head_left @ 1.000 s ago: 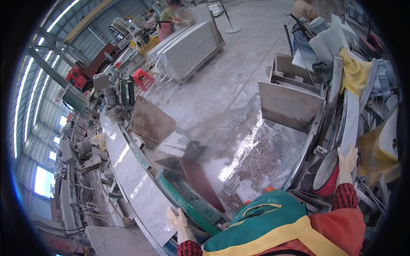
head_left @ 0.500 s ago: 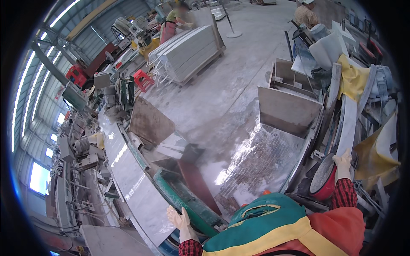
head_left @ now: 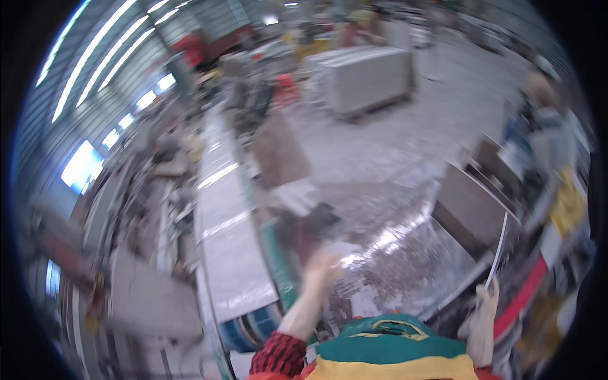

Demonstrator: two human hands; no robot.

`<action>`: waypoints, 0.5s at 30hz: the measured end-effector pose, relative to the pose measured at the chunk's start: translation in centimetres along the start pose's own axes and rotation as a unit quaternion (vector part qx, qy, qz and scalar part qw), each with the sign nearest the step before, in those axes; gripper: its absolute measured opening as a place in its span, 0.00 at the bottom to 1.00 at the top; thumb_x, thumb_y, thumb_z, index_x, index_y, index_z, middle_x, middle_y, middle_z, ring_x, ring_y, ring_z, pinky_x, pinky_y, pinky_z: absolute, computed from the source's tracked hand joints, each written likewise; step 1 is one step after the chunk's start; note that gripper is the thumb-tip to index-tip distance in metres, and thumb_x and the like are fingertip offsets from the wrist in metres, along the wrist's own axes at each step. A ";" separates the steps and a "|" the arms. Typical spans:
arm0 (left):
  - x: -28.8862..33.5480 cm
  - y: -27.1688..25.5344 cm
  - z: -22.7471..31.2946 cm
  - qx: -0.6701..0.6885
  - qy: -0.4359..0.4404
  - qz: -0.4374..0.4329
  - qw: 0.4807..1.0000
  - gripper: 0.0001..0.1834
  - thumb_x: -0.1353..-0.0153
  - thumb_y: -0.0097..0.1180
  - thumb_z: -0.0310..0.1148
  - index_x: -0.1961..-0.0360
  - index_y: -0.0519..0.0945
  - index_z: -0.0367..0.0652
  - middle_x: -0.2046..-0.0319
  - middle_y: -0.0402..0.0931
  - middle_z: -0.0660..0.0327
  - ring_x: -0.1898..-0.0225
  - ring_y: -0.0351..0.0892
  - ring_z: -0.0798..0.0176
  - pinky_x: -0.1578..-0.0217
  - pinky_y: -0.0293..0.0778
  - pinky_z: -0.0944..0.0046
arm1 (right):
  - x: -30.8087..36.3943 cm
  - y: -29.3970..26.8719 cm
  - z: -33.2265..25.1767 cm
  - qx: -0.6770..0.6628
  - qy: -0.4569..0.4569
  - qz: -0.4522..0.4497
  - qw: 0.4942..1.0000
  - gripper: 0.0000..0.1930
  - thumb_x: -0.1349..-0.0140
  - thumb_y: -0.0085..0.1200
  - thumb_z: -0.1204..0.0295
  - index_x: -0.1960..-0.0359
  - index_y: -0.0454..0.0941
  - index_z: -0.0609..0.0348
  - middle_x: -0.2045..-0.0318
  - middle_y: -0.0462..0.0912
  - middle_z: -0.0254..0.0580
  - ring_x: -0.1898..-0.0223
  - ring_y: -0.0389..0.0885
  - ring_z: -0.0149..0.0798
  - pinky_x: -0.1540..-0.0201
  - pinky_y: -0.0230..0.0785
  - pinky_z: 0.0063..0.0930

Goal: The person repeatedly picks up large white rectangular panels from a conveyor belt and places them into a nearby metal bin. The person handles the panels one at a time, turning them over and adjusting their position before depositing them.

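My right hand (head_left: 484,316), in a cream glove, is closed around the lower end of a thin white strip (head_left: 499,250) that slants up and away from it. My left hand (head_left: 322,271), gloved alike, reaches forward over the gap right of the green conveyor side (head_left: 278,259). Motion blurs its fingers, and nothing shows clearly in it. Left of that arm runs a long belt line carrying a glossy white stone slab (head_left: 237,266), with a blue roller (head_left: 256,326) at its near end.
A brown board (head_left: 472,206) stands upright by the right-hand line, beside a wet floor (head_left: 399,266). Another brown panel (head_left: 277,152) leans beyond the conveyor. Stacked pale slabs (head_left: 370,79) and a red stool (head_left: 286,90) stand farther back. A person (head_left: 361,25) is behind the stack.
The view has swung to the right. My left hand has left the slab's edge and moved forward and right. My right hand has come off the red-rimmed part and now grips the thin strip.
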State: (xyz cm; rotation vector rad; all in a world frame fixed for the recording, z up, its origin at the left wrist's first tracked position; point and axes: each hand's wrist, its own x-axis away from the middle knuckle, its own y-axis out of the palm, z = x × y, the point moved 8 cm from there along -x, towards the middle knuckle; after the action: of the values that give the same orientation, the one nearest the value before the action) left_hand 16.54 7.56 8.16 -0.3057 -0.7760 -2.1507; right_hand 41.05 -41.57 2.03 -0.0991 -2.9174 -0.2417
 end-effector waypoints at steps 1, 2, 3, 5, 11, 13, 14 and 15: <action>0.6 2.1 -2.0 0.011 -0.062 -0.018 0.998 0.24 0.33 0.59 0.37 0.37 0.72 0.46 0.50 0.78 0.57 0.52 0.80 0.60 0.56 0.79 0.61 | 3.4 5.2 -2.1 -0.028 0.057 -0.058 0.996 0.38 0.48 0.56 0.82 0.30 0.65 0.57 0.74 0.71 0.25 0.78 0.66 0.20 0.77 0.54 0.14; 1.1 3.9 -3.4 0.023 -0.111 -0.036 0.993 0.25 0.33 0.60 0.37 0.37 0.72 0.48 0.51 0.79 0.58 0.53 0.81 0.60 0.58 0.80 0.61 | 3.8 7.8 -0.6 -0.098 0.105 -0.089 0.986 0.38 0.49 0.57 0.81 0.31 0.67 0.56 0.76 0.68 0.23 0.79 0.66 0.20 0.78 0.53 0.14; 0.6 5.1 -5.2 -0.014 -0.160 -0.105 0.981 0.29 0.32 0.61 0.43 0.33 0.69 0.47 0.43 0.76 0.55 0.48 0.81 0.55 0.50 0.81 0.59 | 4.1 9.6 1.2 -0.074 0.124 -0.121 0.982 0.38 0.51 0.57 0.83 0.32 0.68 0.57 0.72 0.72 0.24 0.75 0.70 0.20 0.73 0.58 0.13; 1.7 6.9 -6.3 0.041 -0.115 -0.149 0.981 0.41 0.30 0.56 0.49 0.24 0.52 0.49 0.29 0.61 0.53 0.35 0.72 0.53 0.38 0.76 0.56 | 6.3 15.5 1.2 0.013 0.149 -0.257 0.955 0.41 0.54 0.60 0.84 0.32 0.69 0.54 0.57 0.79 0.33 0.58 0.78 0.31 0.54 0.70 0.26; 5.3 3.1 -2.4 0.137 0.001 -0.047 0.989 0.33 0.28 0.54 0.38 0.27 0.57 0.43 0.32 0.64 0.49 0.32 0.67 0.50 0.34 0.69 0.49 | 16.4 31.0 -4.0 0.288 -0.265 -0.610 0.689 0.44 0.66 0.74 0.65 0.38 0.73 0.50 0.43 0.74 0.51 0.46 0.77 0.54 0.43 0.72 0.41; 6.1 -1.5 -2.3 0.187 0.059 0.035 0.980 0.28 0.28 0.50 0.34 0.30 0.61 0.39 0.35 0.66 0.48 0.32 0.66 0.49 0.33 0.67 0.48 | 21.8 35.2 -6.4 0.426 -0.364 -0.608 0.562 0.47 0.71 0.79 0.62 0.41 0.74 0.57 0.46 0.76 0.56 0.45 0.77 0.58 0.41 0.71 0.45; 7.3 -3.4 -1.4 0.219 0.102 0.051 0.969 0.25 0.27 0.48 0.31 0.32 0.62 0.36 0.36 0.67 0.47 0.32 0.66 0.49 0.32 0.65 0.47 | 23.5 36.5 -7.0 0.398 -0.395 -0.630 0.537 0.47 0.69 0.79 0.60 0.40 0.75 0.56 0.45 0.75 0.56 0.43 0.75 0.60 0.40 0.71 0.47; 8.2 -5.4 -1.0 0.244 0.132 0.070 0.958 0.25 0.27 0.47 0.31 0.32 0.62 0.35 0.35 0.67 0.46 0.32 0.66 0.48 0.31 0.63 0.47 | 24.6 37.4 -6.9 0.368 -0.422 -0.651 0.513 0.46 0.67 0.79 0.58 0.40 0.75 0.54 0.45 0.75 0.57 0.42 0.74 0.62 0.39 0.70 0.48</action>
State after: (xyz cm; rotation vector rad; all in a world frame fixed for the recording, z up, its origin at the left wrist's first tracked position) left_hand 7.25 4.52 8.84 0.1778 -1.0574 -1.7483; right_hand 21.59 -4.75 19.80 2.7460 -2.6259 1.1637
